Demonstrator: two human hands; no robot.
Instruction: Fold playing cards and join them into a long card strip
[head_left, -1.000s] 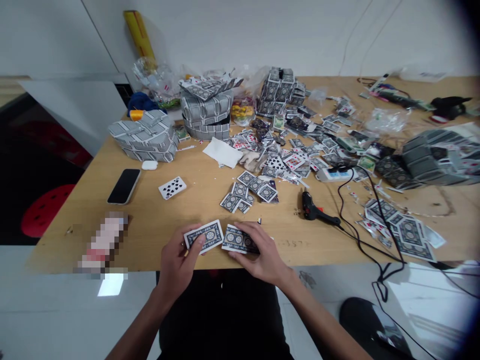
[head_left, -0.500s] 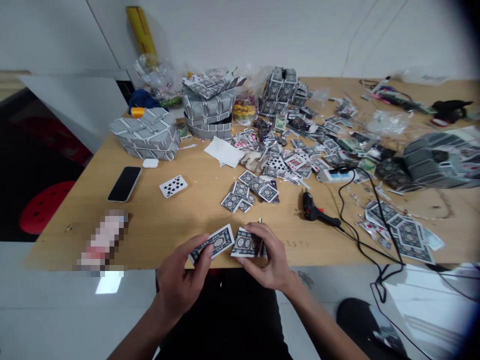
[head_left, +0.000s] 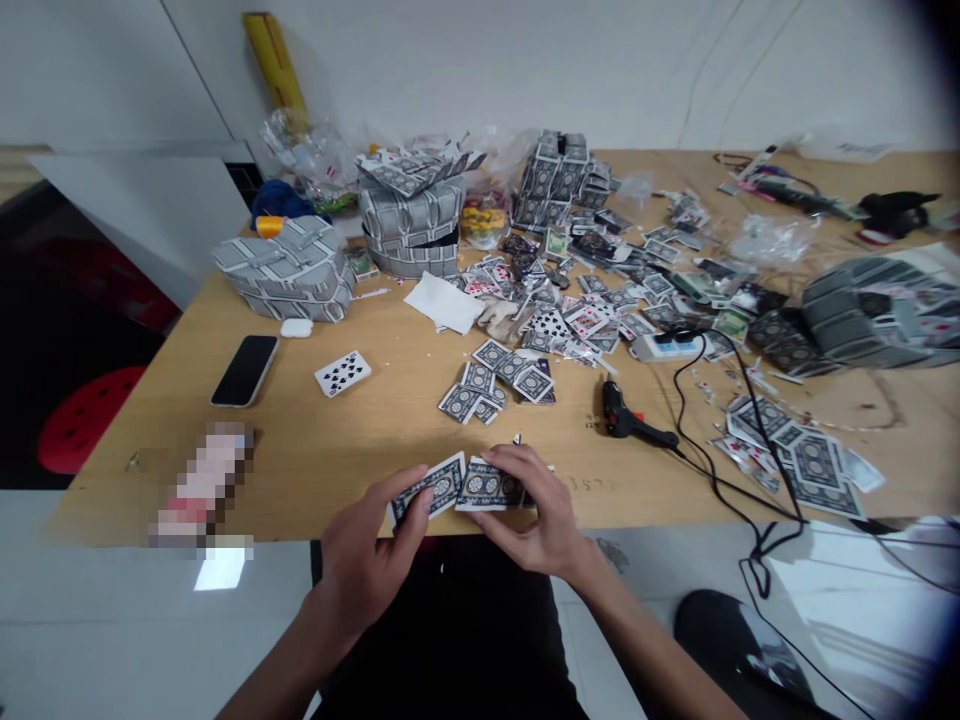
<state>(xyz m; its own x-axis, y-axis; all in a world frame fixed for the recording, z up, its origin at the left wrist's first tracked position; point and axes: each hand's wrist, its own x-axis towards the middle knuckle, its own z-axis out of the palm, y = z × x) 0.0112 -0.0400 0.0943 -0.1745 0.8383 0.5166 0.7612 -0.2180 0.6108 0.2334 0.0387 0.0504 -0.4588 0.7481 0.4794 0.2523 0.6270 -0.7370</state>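
At the near edge of the wooden bench [head_left: 315, 450], the left hand [head_left: 367, 565] pinches a single face-down playing card [head_left: 429, 487] between thumb and fingers, its patterned blue-grey back turned up and tilted, its right end touching a small stack of cards [head_left: 486, 485]. The right hand [head_left: 536, 515] grips that stack, fingers curled over its top and far edge, thumb beneath; both are held just above the bench edge, over the person's lap. Just beyond the hands lies a loose cluster of face-down cards [head_left: 499, 382], and to its left a lone face-up spade card [head_left: 343, 373]. A black phone [head_left: 245, 369] rests further left, with a small white earbud case [head_left: 296, 327] beside it. A black glue gun [head_left: 626, 423] lies to the right of the hands, its cable running off toward a white power strip [head_left: 664, 346]. Farther back stand two rounded boxes covered in cards [head_left: 412, 225], and a wide scatter of cards [head_left: 600, 290] spreads across the middle of the bench.
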